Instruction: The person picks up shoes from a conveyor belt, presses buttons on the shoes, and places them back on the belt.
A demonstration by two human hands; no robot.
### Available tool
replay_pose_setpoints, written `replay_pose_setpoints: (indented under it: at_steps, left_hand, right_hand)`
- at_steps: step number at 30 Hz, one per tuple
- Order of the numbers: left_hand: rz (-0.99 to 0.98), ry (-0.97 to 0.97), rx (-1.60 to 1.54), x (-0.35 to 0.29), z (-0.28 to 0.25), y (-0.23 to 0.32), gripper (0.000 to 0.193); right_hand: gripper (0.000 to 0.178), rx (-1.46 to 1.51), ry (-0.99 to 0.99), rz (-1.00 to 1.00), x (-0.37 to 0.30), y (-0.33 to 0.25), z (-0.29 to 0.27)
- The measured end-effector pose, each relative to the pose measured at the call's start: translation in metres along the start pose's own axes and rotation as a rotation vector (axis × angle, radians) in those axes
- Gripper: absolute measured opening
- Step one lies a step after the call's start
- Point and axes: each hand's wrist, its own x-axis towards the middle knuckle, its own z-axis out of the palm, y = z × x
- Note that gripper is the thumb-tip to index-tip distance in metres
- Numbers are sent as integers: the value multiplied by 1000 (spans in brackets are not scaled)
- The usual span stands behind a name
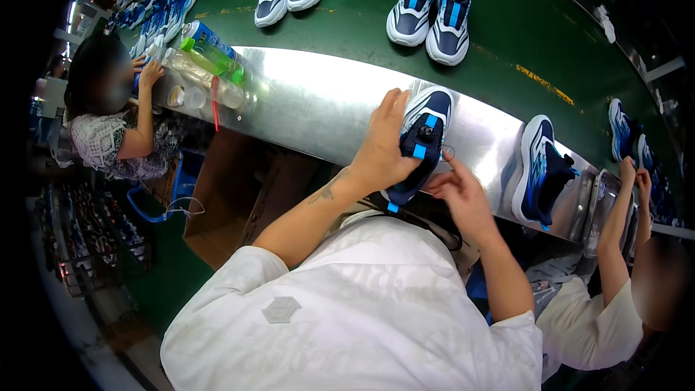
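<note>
A navy and white sneaker (433,110) with light-blue straps and a round black dial on its tongue stands at the metal ledge in front of me, toe pointing away. My left hand (387,146) is wrapped round its left side, thumb across the collar. At its right side, my right hand (460,192) has curled fingers close to the collar. A thin dark lace (449,150) loops out from the shoe at my right index fingertip, and the fingers appear to pinch it. Right of my hands, a matching sneaker (534,170) rests on the ledge.
Beyond the metal ledge (304,94), a green conveyor belt (347,29) carries several sneakers (413,11). Plastic bottles (210,58) and a red strap (215,101) sit at the left. Co-workers work on both sides. A cardboard box (217,206) and a blue basket (184,181) are below, left.
</note>
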Motion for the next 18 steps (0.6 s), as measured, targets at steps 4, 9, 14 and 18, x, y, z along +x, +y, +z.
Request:
replay_pose_setpoints:
  at_steps: [4, 9, 14, 18]
  left_hand:
    - [-346, -54, -198, -12, 11, -9, 67]
    - [-132, -8, -113, -5, 9, -5, 30]
    - [-102, 36, -25, -9, 15, -10, 35]
    - [-105, 42, -41, -11, 13, -12, 42]
  right_hand:
    - [31, -424, 94, -358, 17, -36, -33]
    - [30, -834, -135, -601, 52, -84, -17]
    - [21, -1150, -272, -430, 72, -89, -6]
    - [35, -1351, -245, -249, 75, -90, 10]
